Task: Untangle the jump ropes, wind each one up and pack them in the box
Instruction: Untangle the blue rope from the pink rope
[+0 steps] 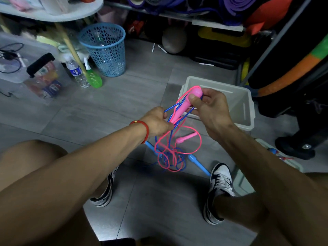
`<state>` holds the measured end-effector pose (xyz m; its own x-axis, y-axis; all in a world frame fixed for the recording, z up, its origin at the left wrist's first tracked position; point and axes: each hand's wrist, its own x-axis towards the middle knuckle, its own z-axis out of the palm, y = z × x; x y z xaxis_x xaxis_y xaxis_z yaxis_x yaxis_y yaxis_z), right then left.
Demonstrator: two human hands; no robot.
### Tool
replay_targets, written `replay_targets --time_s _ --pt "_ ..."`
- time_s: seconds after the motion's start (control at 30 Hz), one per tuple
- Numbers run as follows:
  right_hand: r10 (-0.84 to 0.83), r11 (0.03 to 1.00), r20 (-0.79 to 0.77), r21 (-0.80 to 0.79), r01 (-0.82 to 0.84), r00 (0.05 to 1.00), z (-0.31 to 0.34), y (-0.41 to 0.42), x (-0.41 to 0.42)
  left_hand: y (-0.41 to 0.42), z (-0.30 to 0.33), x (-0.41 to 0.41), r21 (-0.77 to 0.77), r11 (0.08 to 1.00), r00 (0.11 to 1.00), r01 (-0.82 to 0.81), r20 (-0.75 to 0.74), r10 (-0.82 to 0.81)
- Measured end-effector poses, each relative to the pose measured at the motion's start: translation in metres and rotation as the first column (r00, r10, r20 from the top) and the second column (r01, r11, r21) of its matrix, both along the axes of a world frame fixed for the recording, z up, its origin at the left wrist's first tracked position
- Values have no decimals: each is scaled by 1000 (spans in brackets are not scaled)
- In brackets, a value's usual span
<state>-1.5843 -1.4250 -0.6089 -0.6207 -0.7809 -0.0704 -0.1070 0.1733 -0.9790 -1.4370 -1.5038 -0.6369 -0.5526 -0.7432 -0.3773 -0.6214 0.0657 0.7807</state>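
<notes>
The ropes hang tangled between my hands, above the floor (142,96), their lower loops (170,157) pooling in a knot between my shoes. My left hand (156,121), a red band (145,129) at its wrist, has its fingers curled round a bunch of blue rope (168,137) and pink rope (197,141) strands. Just right of it, a pink handle (184,105) slants up into my right hand (209,107), which pinches its top end between thumb and fingers. A second pink handle (186,137) dangles below, and two blue handles (198,165) lie on the floor beside the knot. The white box (245,107) sits on the floor just behind my right hand. Far left stand a bottle (78,73) and a blue basket (106,48).
</notes>
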Motion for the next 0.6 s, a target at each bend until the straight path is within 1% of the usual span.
replay_targets --time_s 0.1,0.2,0.27,0.33,0.37,0.4,0.47,0.5,0.53,0.6 --pt "-12 1000 91 -25 15 996 3 1 -6 1 -4 -1 23 997 995 -71 -74 73" --pt "-68 997 171 -25 73 983 7 1 -12 0 -5 2 -13 995 982 -101 -159 98" --pt "-85 996 225 28 80 971 13 1 -18 -1 -6 4 -35 998 974 -58 -220 49" --pt "-50 992 285 124 15 957 24 2 -25 -2 -3 8 -36 999 974 -23 -228 14" --pt "-21 984 278 176 -30 960 29 4 -27 -4 -1 10 -37 999 975 -20 -220 11" --pt "21 972 222 225 -73 975 33 6 -30 -7 1 12 -39 999 976 -21 -216 13" --pt "138 945 20 298 -138 990 35 10 -33 -14 7 16 -56 998 981 -42 -190 31" --pt "191 931 -42 325 -167 981 34 12 -34 -16 11 17 -59 996 979 -69 -197 56" --pt "217 918 -41 350 -189 975 30 13 -38 -19 16 19 -63 993 972 -100 -218 84" --pt "212 895 5 402 -196 977 20 17 -47 -24 24 20 -67 988 961 -139 -249 118"
